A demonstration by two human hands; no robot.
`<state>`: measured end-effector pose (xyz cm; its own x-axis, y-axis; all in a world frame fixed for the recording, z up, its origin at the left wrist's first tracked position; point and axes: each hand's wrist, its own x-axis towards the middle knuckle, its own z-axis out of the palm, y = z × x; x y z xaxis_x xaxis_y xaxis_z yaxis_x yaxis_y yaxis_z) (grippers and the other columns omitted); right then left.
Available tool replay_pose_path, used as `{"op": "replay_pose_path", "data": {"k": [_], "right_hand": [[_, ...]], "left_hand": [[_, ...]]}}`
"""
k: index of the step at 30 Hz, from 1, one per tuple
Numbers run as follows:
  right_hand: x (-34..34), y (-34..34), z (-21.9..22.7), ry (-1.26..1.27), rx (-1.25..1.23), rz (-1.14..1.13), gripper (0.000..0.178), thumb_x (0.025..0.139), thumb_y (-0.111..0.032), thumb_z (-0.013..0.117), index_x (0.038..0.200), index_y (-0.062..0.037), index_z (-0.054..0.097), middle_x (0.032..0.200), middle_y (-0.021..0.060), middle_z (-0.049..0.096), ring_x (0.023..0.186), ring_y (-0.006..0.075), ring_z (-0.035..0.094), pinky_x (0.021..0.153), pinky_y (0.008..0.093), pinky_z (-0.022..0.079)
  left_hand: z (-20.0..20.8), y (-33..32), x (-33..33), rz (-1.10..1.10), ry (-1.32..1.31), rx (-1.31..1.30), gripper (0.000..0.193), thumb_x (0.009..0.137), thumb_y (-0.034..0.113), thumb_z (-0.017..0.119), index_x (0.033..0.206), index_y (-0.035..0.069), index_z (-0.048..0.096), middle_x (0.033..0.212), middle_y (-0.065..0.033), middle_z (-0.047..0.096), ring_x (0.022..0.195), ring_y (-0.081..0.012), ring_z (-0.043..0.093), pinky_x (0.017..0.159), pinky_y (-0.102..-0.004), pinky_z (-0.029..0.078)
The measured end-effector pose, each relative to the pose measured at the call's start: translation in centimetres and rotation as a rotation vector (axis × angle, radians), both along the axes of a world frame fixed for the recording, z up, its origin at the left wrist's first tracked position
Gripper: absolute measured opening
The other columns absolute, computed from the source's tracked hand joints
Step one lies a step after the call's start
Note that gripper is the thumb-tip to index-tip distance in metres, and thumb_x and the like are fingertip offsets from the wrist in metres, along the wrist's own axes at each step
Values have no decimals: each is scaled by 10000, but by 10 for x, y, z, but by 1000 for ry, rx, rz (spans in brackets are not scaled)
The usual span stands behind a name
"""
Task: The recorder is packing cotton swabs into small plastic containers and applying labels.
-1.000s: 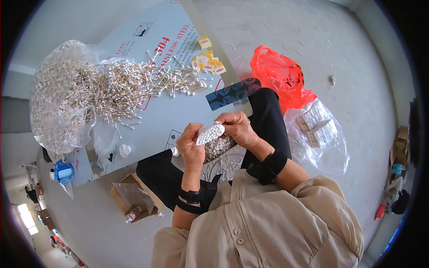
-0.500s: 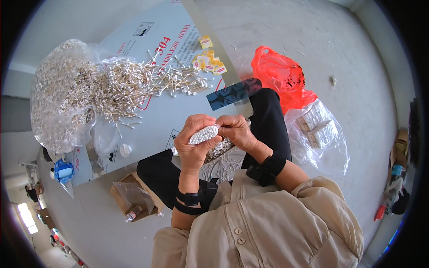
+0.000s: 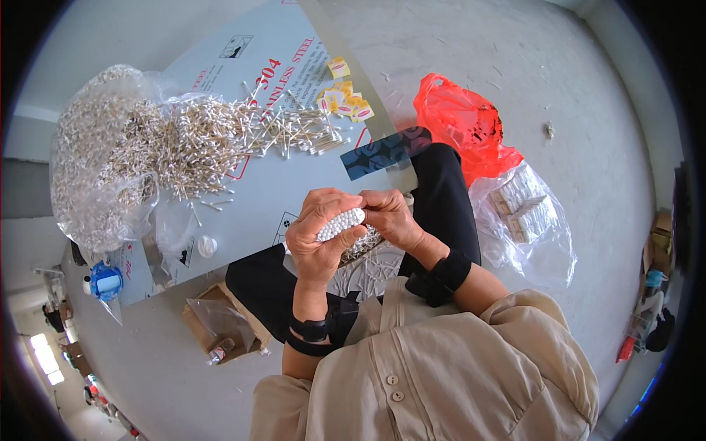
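A tight bundle of cotton swabs (image 3: 340,225) shows its round white tips toward me. My left hand (image 3: 316,224) is wrapped around it, thumb along the near side and fingers over the far side. At the bundle's right end, the fingers of my right hand (image 3: 392,218) are pinched together against its edge; whatever lies between their tips is hidden. Below the hands, loose cotton swabs (image 3: 365,241) lie in a container between my legs, partly covered by my hands. More swabs (image 3: 368,275) are scattered on a pale surface nearer my body.
On the metal-sheet table, a large clear bag (image 3: 92,169) spills a heap of swabs (image 3: 209,140). Small yellow-and-white packets (image 3: 346,103) lie beyond it. To the right are a red plastic bag (image 3: 456,121) and a clear bag with white packs (image 3: 523,213). A cardboard box (image 3: 224,323) stands lower left.
The bundle and my left hand have shifted slightly right, and the bundle is tilted a little differently. My right hand stays pinched at its end.
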<state>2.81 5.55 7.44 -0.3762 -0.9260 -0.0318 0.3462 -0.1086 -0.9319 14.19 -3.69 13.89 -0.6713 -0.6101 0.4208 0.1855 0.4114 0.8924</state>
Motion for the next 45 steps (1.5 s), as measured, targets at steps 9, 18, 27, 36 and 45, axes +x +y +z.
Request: {"op": "replay_pose_path", "data": {"k": [9, 18, 27, 36, 45], "right_hand": [[1, 0, -2, 17, 8, -32, 75, 867, -18, 588, 822, 28, 627, 668, 7, 560, 600, 61, 520, 539, 214, 438], [5, 1, 4, -106, 8, -13, 70, 845, -19, 609, 803, 33, 629, 662, 17, 567, 599, 61, 516, 550, 206, 430], [-8, -12, -38, -450, 536, -77, 87, 812, -13, 584, 742, 35, 604, 647, 101, 626, 470, 86, 504, 376, 202, 352], [8, -15, -64, -461, 658, -242, 132, 808, -50, 594, 725, 51, 611, 600, 125, 613, 402, 133, 531, 330, 228, 352], [10, -14, -65, -349, 641, -267, 158, 791, -64, 623, 693, 59, 628, 555, 85, 574, 403, 124, 494, 357, 242, 336]], "left_hand": [[5, 1, -4, 18, -33, 41, 311, 648, 210, 809, 869, 40, 672, 828, -45, 661, 883, -224, 592, 792, -317, 477], [-7, -4, 0, -19, -33, 18, 299, 664, 134, 799, 912, 46, 656, 898, -46, 655, 854, -198, 591, 774, -306, 477], [-76, -32, 16, 363, -73, 425, 375, 836, 61, 628, 1186, -9, 515, 1145, -126, 570, 1008, -157, 533, 848, -279, 435], [-87, -8, 5, -20, -831, -610, 756, 808, 246, 636, 1434, 74, 249, 1497, -147, 210, 1379, -286, 224, 1113, -469, 174], [-104, -11, 6, -81, -936, -682, 736, 866, 447, 515, 1445, 86, 240, 1508, -92, 212, 1391, -242, 201, 1125, -470, 125]]}}
